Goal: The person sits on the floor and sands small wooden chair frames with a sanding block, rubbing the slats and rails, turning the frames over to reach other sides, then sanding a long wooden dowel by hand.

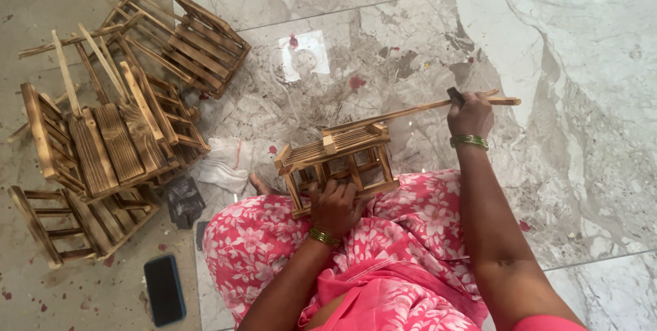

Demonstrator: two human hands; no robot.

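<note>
I sit on the floor in pink floral cloth. A small wooden slatted chair (340, 155) with scorched edges rests on my lap and the floor. My left hand (335, 206) grips its lower frame. My right hand (469, 113) reaches forward to the right and holds a dark tool against a long thin wooden strip (404, 113) that runs from the chair's top out past the hand. Green bangles circle both wrists.
A heap of similar wooden chairs (116, 126) and loose sticks lies at the left. A white cloth (222, 165) and a dark rag (183, 201) lie beside it. A dark phone (164, 289) lies on the floor near my knee. Marble tiles spread to the right.
</note>
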